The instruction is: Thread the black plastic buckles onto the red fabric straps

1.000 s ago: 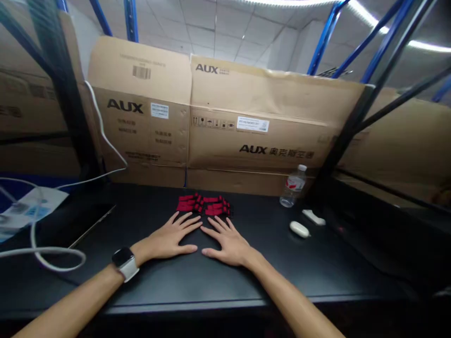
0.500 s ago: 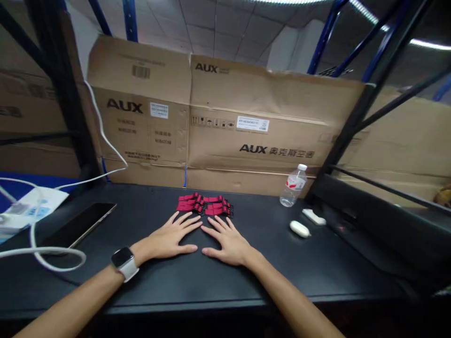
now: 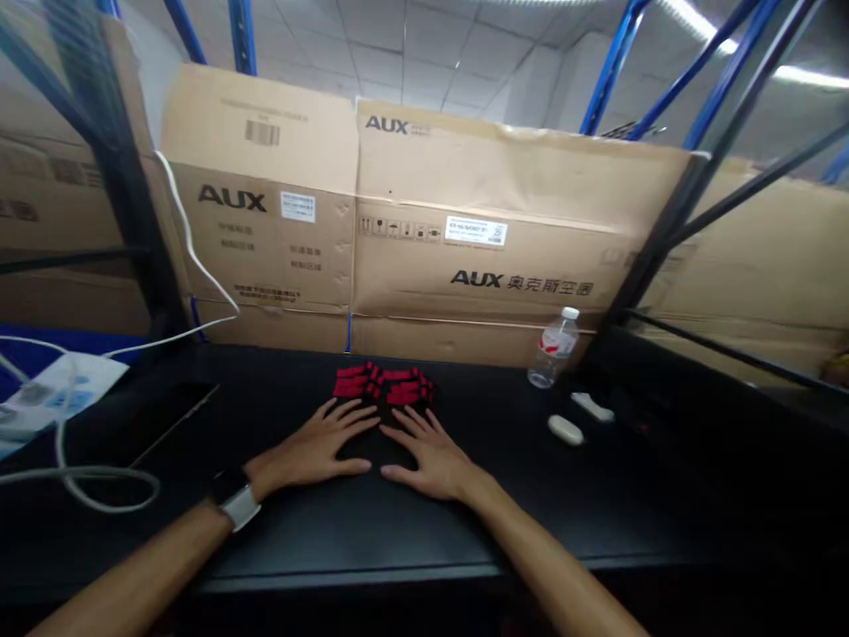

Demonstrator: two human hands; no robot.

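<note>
My left hand (image 3: pixel 323 447) lies flat on the black tabletop (image 3: pixel 358 540), fingers spread, holding nothing. Mirroring it, my right hand (image 3: pixel 428 453) rests palm down with its fingers apart and nothing in it. The two thumbs point at each other with a small gap between. Just beyond the fingertips are red straps with black buckles (image 3: pixel 358 381), several of them, laid in two side-by-side groups; the right group of red straps (image 3: pixel 406 387) sits in front of my right fingers. A watch (image 3: pixel 235 497) with a white band is on my left wrist.
To the right stand a clear plastic bottle (image 3: pixel 554 349), a white oval case (image 3: pixel 566 430) and a small white object (image 3: pixel 592 407). At left lie a dark phone (image 3: pixel 159 425), a white cable (image 3: pixel 110 508) and a white printed packet (image 3: pixel 72 389). Cardboard boxes (image 3: pixel 464 257) wall the back.
Both hands stay in place, flat on the table. The picture's exposure has shifted: the boxes and ceiling look brighter, the tabletop and phone darker.
</note>
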